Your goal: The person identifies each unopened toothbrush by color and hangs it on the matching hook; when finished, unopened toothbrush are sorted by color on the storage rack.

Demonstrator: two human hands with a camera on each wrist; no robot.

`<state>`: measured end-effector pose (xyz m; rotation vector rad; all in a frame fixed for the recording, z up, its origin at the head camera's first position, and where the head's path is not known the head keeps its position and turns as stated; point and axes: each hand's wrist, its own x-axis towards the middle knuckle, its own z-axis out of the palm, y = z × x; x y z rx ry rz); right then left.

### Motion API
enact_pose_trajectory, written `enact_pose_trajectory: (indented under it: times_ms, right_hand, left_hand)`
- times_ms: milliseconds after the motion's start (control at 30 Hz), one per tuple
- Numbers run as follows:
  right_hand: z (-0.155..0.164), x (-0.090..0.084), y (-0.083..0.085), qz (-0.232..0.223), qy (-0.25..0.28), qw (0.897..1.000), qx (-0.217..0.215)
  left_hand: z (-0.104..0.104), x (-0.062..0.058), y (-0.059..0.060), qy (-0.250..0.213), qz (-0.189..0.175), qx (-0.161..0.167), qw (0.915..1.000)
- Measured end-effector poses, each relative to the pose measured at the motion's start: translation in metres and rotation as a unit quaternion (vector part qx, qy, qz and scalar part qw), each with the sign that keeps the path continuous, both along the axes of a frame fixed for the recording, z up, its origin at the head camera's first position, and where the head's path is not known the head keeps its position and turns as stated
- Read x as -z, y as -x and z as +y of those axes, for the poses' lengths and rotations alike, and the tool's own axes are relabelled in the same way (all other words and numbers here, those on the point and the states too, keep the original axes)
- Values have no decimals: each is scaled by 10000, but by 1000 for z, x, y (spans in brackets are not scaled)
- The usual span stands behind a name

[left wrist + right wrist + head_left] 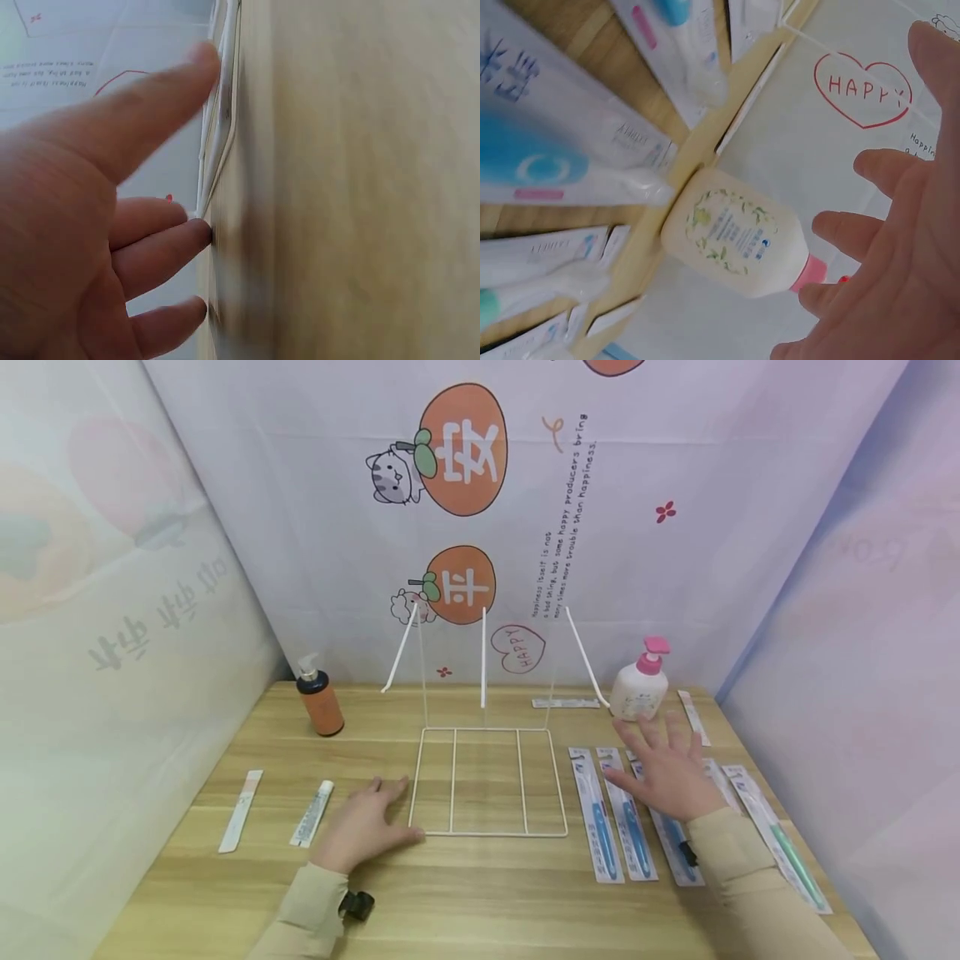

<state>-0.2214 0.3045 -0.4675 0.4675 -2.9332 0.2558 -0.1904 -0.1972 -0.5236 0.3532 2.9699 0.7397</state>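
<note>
A white wire rack (497,835) stands mid-table, its three upright prongs rising behind the flat base. My left hand (365,823) is at the base's left side, thumb by the front corner and fingers spread along the side wire. In the left wrist view the fingertips (196,232) come up to the wire, gripping nothing. Over the packaged toothbrushes at the right, my right hand (667,770) hovers with fingers spread and holds nothing. It partly covers a blue toothbrush pack (675,847). Just beyond it stands a white pump bottle (735,232) with a pink top.
An orange-and-black pump bottle (321,703) stands at the back left. A small toothpaste tube (312,814) and a slim packet (241,811) lie left of my left hand. Another slim packet (562,703) lies behind the rack. Printed curtains (337,568) enclose the table.
</note>
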Motion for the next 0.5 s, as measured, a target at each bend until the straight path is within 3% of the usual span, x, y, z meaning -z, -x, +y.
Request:
enact_pose_trajectory:
  times_ms: [200, 333, 500]
  right_hand:
    - [-8, 7, 10, -76, 472, 9979, -447]
    - [-14, 21, 16, -357, 1010, 9923, -620]
    - [-21, 42, 23, -526, 1239, 9902, -371]
  left_hand:
    - [3, 2, 1, -27, 184, 14, 9998]
    - [5, 4, 2, -51, 197, 73, 9998]
    - [6, 3, 2, -32, 129, 88, 9999]
